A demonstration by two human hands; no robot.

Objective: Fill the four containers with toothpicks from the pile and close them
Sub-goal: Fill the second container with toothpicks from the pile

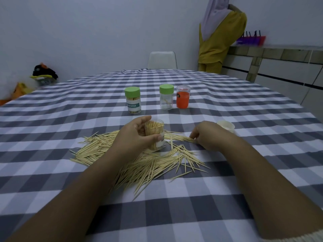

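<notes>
Left hand [135, 135] curled round an open, toothpick-filled container [155, 135] at frame centre, above the toothpick pile [139, 163]. Right hand [208, 135] pinching toothpicks at the pile's right edge. Three lidded containers [166, 99] behind on the table [227, 189].

View: single head-worn wide-angle camera
Facing: forward and down over the bench [227, 198]
Nearness: close above both forearms; toothpick pile [139, 165] centre frame
Far field: chair [162, 60], wall

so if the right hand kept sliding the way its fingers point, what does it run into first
Probably the open container that the left hand holds: the right hand points left along loose toothpicks towards it, though depth is unclear.
</notes>
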